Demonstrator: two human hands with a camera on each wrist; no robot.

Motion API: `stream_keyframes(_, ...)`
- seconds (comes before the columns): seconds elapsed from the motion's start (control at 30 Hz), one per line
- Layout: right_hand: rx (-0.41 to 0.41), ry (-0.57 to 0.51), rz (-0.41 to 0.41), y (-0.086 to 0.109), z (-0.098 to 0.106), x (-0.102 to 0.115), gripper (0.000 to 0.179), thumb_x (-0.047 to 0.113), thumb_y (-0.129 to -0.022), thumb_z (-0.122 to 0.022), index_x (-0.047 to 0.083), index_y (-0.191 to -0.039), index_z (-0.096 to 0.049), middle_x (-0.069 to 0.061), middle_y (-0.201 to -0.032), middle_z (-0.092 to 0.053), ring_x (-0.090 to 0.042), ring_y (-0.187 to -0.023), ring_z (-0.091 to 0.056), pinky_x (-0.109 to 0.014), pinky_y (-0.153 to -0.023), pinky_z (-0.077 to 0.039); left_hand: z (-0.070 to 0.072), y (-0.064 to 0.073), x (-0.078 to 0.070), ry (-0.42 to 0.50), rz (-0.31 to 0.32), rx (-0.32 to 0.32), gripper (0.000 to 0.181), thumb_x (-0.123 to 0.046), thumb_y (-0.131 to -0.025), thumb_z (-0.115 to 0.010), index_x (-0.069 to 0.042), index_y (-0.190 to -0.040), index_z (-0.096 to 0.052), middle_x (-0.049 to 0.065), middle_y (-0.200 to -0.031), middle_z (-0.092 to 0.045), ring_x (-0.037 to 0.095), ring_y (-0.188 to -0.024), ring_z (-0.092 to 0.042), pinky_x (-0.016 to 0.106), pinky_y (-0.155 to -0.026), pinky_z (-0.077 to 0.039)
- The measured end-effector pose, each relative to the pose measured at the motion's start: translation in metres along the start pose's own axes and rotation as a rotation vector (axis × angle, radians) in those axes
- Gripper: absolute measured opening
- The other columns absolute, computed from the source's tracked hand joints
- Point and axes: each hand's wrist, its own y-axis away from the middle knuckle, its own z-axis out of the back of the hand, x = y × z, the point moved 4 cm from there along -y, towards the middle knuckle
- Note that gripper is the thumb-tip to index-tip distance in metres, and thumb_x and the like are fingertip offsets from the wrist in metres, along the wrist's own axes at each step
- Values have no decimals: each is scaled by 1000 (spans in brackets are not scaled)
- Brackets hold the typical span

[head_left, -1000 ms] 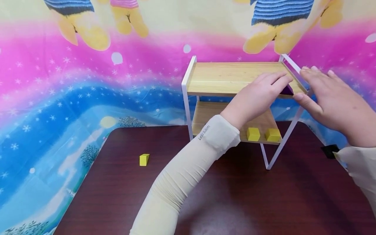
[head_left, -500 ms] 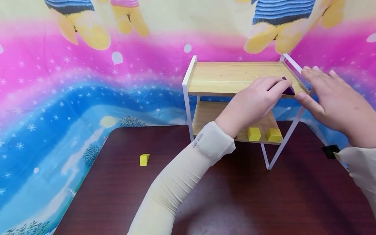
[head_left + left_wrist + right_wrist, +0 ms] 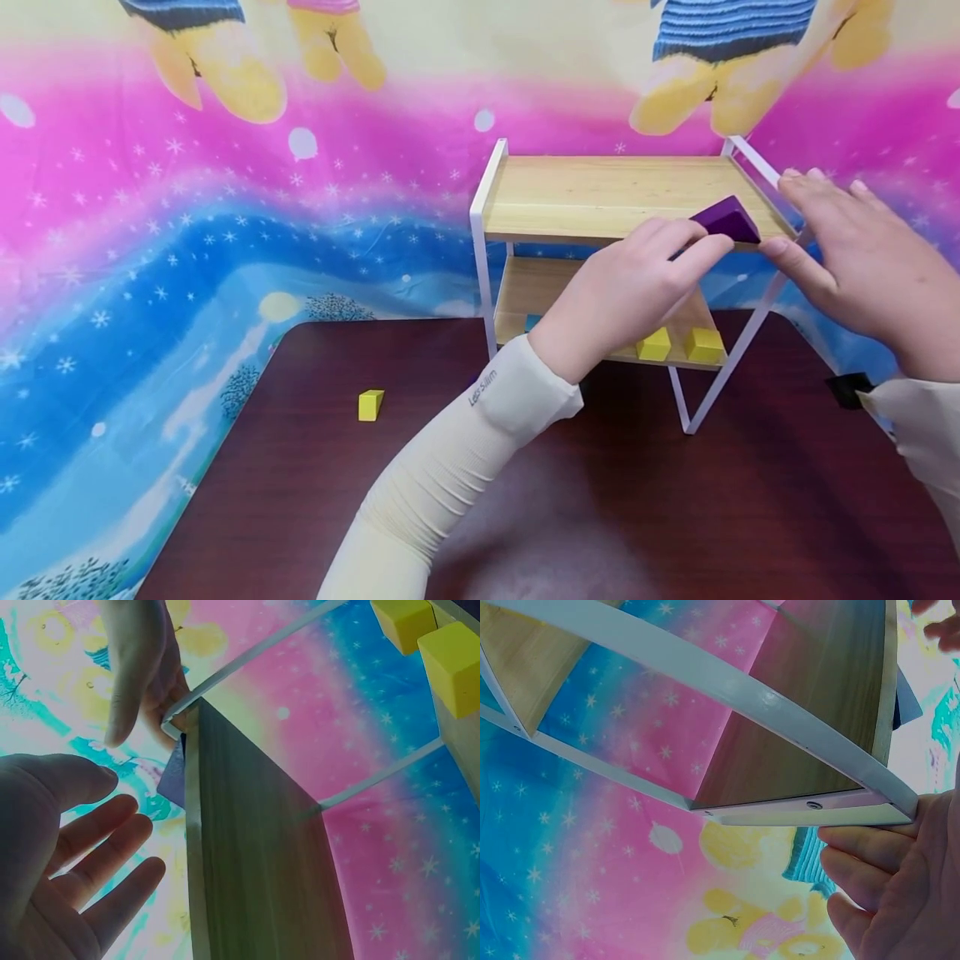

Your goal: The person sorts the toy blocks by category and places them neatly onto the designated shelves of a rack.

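Note:
A purple wedge-shaped block (image 3: 731, 221) lies at the front right corner of the upper wooden shelf (image 3: 600, 187), sticking slightly over its front edge. My left hand (image 3: 637, 279) is just left of that block; the left wrist view shows the left hand (image 3: 82, 847) with loosely bent fingers, a gap from the purple block (image 3: 173, 776), holding nothing. At the rack's right end, my right hand (image 3: 862, 258) has its fingers extended against the white metal frame. From below, in the right wrist view, the right hand (image 3: 889, 877) touches the frame's corner.
Two yellow blocks (image 3: 703, 346) stand on the lower shelf, where a blue piece (image 3: 532, 322) peeks out behind my left forearm. Another yellow block (image 3: 369, 405) sits on the dark red table (image 3: 300, 492) to the left. A patterned cloth (image 3: 390, 183) hangs behind.
My left hand has drawn back down and left from the purple block, uncovering more of it. The block stays at the shelf corner, and the right hand keeps its place on the frame.

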Motion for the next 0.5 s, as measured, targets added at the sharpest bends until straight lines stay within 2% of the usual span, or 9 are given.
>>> stream_keyframes(0.17, -2, 5, -3, 0, -1, 0, 78, 51, -107, -33, -3, -159, -13, -36, -159, -18, -48, -151, -10, -48, -123, 7, 1, 13, -2, 9, 12, -8, 46, -23, -103, -60, -14, -147, -53, 2, -139, -59, 14, -132, -52, 19, -109, -38)
stream_keyframes(0.5, -2, 11, 2, 0, -1, 1, 78, 51, -107, -34, -5, -159, -14, -35, -160, -17, -47, -151, -9, -48, -123, 6, -1, 37, -4, 46, 12, -99, 36, -23, -104, -55, -11, -139, -60, 3, -124, -67, 15, -112, -63, 19, -98, -49)
